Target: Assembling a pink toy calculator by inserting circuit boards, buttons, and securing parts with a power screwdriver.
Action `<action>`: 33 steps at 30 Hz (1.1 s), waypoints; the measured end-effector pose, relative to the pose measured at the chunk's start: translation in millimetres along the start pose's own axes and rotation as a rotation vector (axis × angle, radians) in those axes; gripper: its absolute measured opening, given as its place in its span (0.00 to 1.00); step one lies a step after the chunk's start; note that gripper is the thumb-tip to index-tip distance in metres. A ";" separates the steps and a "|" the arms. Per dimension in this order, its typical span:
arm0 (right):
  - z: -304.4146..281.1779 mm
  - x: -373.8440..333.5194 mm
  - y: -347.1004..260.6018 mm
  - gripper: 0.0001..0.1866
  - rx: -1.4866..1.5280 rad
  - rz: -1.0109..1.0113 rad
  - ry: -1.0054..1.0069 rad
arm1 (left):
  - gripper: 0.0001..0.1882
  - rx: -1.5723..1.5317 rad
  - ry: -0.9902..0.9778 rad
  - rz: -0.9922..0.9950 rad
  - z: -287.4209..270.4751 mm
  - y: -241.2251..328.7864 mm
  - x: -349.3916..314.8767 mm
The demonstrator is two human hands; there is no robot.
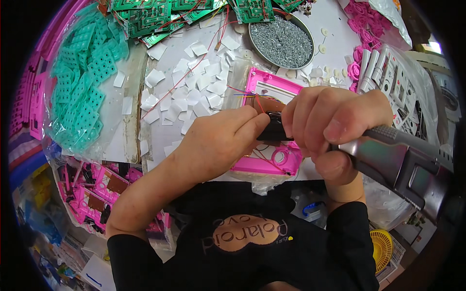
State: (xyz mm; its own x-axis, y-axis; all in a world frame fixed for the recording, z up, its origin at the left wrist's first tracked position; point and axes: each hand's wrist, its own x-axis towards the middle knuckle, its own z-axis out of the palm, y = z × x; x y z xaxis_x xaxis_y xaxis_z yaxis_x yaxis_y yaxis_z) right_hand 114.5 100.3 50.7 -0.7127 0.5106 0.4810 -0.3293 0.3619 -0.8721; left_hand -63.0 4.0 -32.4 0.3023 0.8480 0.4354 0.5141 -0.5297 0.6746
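Observation:
My left hand [218, 143] pinches a small black part [274, 131] over a pink plastic casing [264, 85] that lies on the white table. Thin red, blue and yellow wires [245, 95] run from the casing toward my fingers. My right hand [332, 123] is wrapped around the grey handle of an electric screwdriver [407, 162], and its fingertips also touch the black part. The screwdriver's tip is hidden behind my fingers.
A round metal dish of screws [281, 41] stands behind the casing. Several white paper squares [194, 92] litter the table. Teal rubber keypads [80, 82] lie in a bag at left, green circuit boards [145, 17] at the back, grey plastic panels [393, 80] and pink parts [364, 19] at right.

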 end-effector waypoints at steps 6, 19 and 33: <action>-6.2 -10.2 15.1 0.21 0.067 -0.023 -0.065 | 0.10 0.012 -0.013 0.014 3.6 -2.5 -1.4; -40.3 -32.5 -6.9 0.50 0.025 0.187 0.074 | 0.26 -0.014 -0.068 -0.022 -7.3 0.3 1.3; -35.1 -81.5 -2.3 0.37 -0.691 0.403 -0.062 | 0.26 0.007 -0.104 -0.016 -11.5 1.5 18.9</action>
State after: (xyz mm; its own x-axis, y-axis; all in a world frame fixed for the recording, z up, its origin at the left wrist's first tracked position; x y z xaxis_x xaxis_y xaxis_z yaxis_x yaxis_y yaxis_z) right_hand 195.2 85.2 16.6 -0.7348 0.6681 0.1173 0.4041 0.5700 -0.7154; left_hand -65.7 19.0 -16.3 0.3752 0.8541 0.3602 0.5248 -0.5161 0.6769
